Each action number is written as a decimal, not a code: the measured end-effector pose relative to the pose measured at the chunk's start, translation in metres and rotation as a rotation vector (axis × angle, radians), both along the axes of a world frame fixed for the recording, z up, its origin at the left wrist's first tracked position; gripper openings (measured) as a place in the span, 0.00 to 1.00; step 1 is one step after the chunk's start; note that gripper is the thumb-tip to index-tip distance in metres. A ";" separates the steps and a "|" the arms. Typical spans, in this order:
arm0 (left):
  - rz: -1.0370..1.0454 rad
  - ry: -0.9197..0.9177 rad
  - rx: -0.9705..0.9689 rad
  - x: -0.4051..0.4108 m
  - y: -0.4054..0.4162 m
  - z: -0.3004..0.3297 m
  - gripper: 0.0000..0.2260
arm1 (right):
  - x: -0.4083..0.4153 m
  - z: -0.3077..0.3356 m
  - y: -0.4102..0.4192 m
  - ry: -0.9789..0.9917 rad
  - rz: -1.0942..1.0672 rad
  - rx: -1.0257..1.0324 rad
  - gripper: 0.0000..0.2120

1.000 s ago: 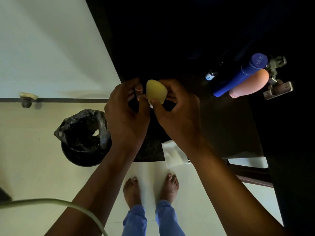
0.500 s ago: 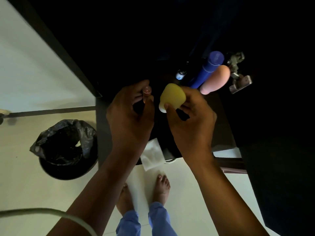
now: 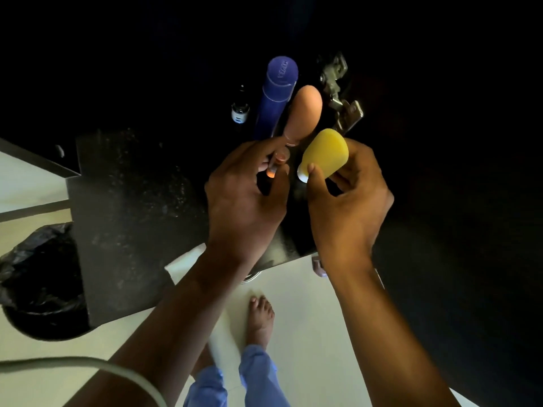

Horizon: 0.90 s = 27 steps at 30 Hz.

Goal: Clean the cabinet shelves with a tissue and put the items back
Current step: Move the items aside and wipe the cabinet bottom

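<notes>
My right hand (image 3: 346, 207) grips a small yellow bottle (image 3: 324, 155) with a white end, held above the dark shelf (image 3: 132, 201). My left hand (image 3: 244, 198) pinches a thin orange-tipped stick-like item (image 3: 271, 170), most of it hidden by the fingers. Just behind the hands stand a tall blue tube (image 3: 277, 95), a peach rounded bottle (image 3: 304, 113) and a small dark dropper bottle (image 3: 240, 111). A white tissue (image 3: 188, 262) lies at the shelf's front edge, partly under my left forearm.
A metal door hinge (image 3: 340, 92) sits right of the bottles. A black bin with a bag (image 3: 38, 277) stands on the pale floor at the left. My bare feet (image 3: 260, 318) are below. The cabinet interior behind is dark.
The view has swung left and closer to the shelf. Both hands have moved toward the standing bottles, the right hand carrying the yellow bottle to just beside the peach one.
</notes>
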State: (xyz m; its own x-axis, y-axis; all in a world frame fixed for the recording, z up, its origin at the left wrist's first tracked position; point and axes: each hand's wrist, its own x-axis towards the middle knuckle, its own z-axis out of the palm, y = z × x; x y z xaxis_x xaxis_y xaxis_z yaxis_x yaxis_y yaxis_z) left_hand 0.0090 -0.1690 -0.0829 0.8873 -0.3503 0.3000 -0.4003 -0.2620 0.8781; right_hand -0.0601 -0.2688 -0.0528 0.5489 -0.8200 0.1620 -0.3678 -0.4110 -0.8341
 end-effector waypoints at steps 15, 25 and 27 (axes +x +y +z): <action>-0.011 0.037 0.038 0.004 0.004 -0.002 0.10 | 0.001 0.005 0.007 0.017 -0.002 -0.073 0.25; -0.031 0.113 0.095 0.005 0.031 0.003 0.18 | -0.011 0.024 0.008 -0.089 0.054 -0.249 0.24; -0.011 0.095 0.191 0.001 0.052 0.011 0.20 | -0.015 0.032 0.016 -0.140 0.081 -0.312 0.21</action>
